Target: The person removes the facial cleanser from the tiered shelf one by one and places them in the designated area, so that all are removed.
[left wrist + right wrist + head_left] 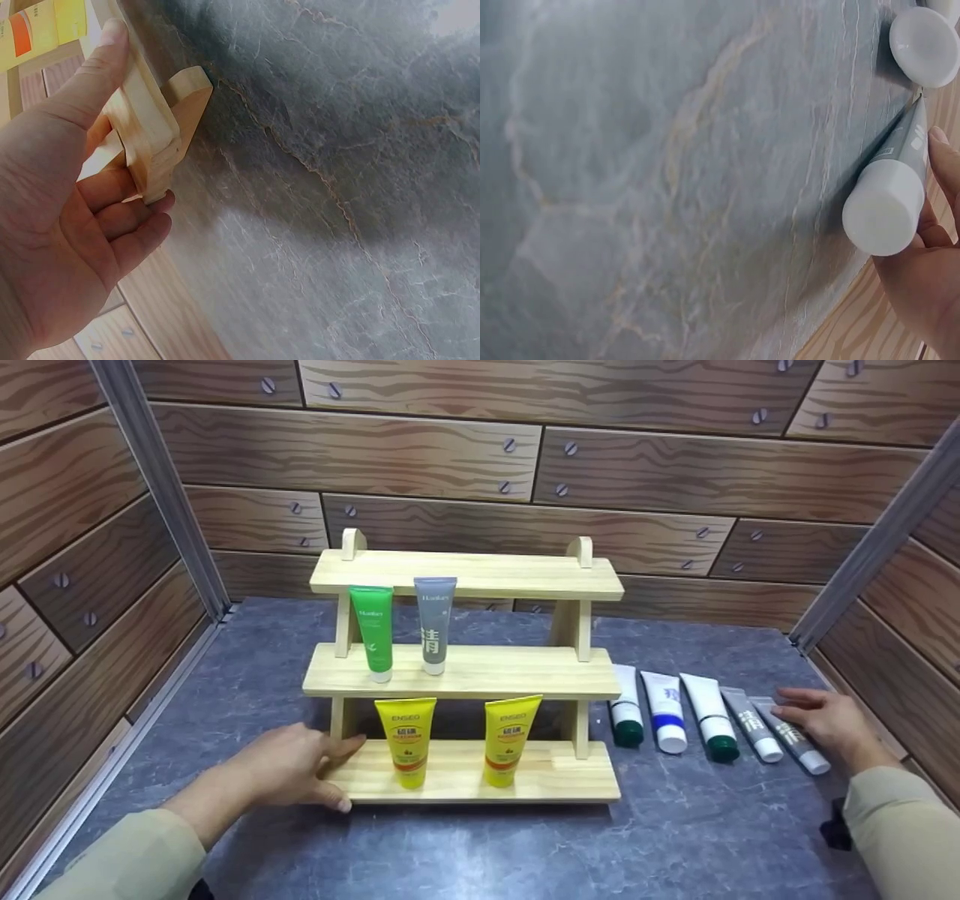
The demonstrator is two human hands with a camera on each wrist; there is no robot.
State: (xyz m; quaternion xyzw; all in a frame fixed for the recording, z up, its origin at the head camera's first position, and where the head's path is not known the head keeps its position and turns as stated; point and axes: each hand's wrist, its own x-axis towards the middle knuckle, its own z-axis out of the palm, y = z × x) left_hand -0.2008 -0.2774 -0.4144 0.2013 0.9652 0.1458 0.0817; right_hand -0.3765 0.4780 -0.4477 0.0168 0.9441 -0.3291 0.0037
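Note:
My left hand (pixel 289 765) grips the left end of the bottom shelf of a three-tier wooden rack (pixel 480 671), with the thumb along its front edge. Two yellow tubes, a left one (pixel 407 742) and a right one (pixel 511 741), stand on that bottom shelf. On the middle shelf are a green tube (pixel 373 630) and a blue-grey tube (pixel 435 622), both upright on white caps. Over at the right, my right hand (pixel 832 724) is beside the outermost grey tube (pixel 791 735), its thumb at the tube's edge. This tube lies on the table, its white cap (pixel 883 208) toward the wrist camera.
Left of the outermost tube lie another grey tube (pixel 751 724), a white tube with a green cap (pixel 709 716), one with a blue band (pixel 664 711) and another green-capped tube (pixel 626 709). Wood-patterned walls (pixel 450 457) enclose the marbled table (pixel 480 855).

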